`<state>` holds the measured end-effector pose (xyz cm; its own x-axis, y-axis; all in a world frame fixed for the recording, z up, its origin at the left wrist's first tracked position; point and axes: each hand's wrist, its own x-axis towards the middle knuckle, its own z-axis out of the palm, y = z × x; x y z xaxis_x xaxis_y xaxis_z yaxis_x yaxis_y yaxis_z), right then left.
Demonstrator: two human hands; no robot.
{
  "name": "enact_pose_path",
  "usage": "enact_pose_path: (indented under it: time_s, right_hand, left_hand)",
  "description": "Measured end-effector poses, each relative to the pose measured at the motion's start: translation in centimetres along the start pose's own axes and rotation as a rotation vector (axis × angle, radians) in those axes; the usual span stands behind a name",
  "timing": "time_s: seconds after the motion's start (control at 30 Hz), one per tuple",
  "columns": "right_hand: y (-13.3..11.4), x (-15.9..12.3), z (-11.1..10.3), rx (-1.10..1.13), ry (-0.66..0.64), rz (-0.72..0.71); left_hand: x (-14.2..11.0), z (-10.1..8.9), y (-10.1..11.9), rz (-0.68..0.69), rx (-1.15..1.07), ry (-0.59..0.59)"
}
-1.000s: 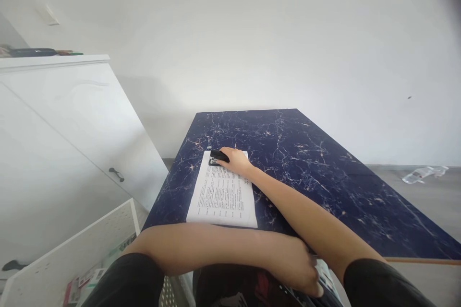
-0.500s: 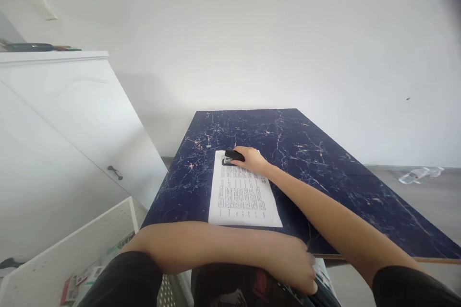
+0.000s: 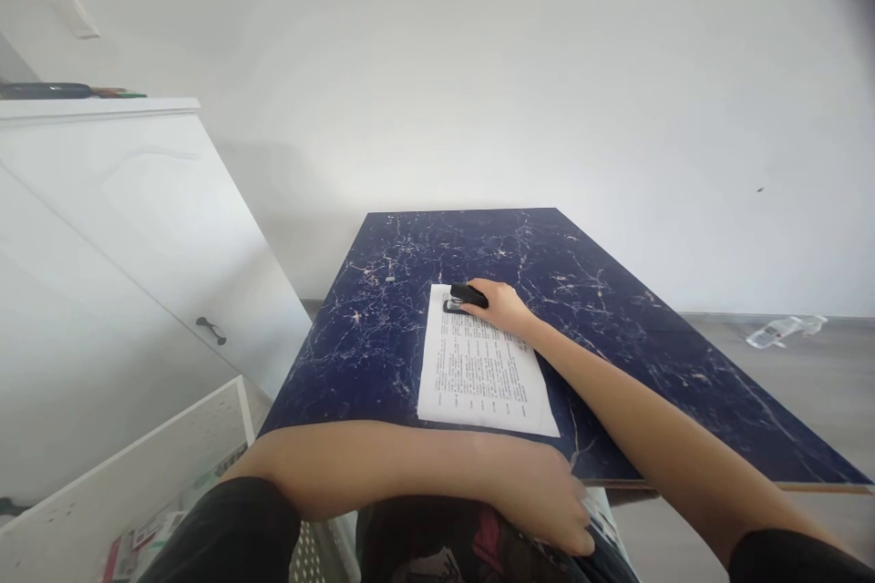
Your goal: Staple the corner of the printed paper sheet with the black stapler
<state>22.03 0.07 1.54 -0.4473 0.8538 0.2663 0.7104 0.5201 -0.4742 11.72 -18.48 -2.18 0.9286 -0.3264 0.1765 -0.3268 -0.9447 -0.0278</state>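
Note:
My right hand (image 3: 498,302) is closed around the back part of a black stapler (image 3: 468,295). The stapler points left, with its jaws parted over the upper edge of a printed sheet of paper (image 3: 482,378). The sheet lies on the dark blue marbled table (image 3: 383,346). My left forearm lies across the table's front edge, below the paper. Beyond that edge, over my lap, my left hand (image 3: 550,506) hangs with its fingers curled in; whatever may be inside them is hidden.
A white cabinet (image 3: 123,228) with a dark handle (image 3: 211,330) stands left of the table. At lower left, a white open box (image 3: 137,465) contains papers or packages. A clear plastic bottle (image 3: 783,331) lies on the floor at right. A white wall (image 3: 478,73) rises behind the table.
The paper, stapler and right hand have shifted together a little to the right across the table. My left hand stays by the front edge with its fingers curled. The view has turned slightly.

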Motion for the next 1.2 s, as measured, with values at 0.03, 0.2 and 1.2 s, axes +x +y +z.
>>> enact_pose_path:
  time_s: [0.03, 0.2, 1.2]
  right_hand:
    - [0.0, 0.0, 0.0, 0.004, 0.004, -0.002]
    - [0.2, -0.1, 0.0, 0.032, 0.02, -0.022]
    - [9.3, -2.7, -6.5, -0.315, 0.221, 0.241]
  left_hand:
    - [0.0, -0.6, 0.1, 0.003, 0.009, 0.001]
    - [-0.1, -4.3, -0.2, 0.018, 0.065, 0.097]
    - [-12.5, -5.5, -15.0, -1.172, 0.196, 0.373]
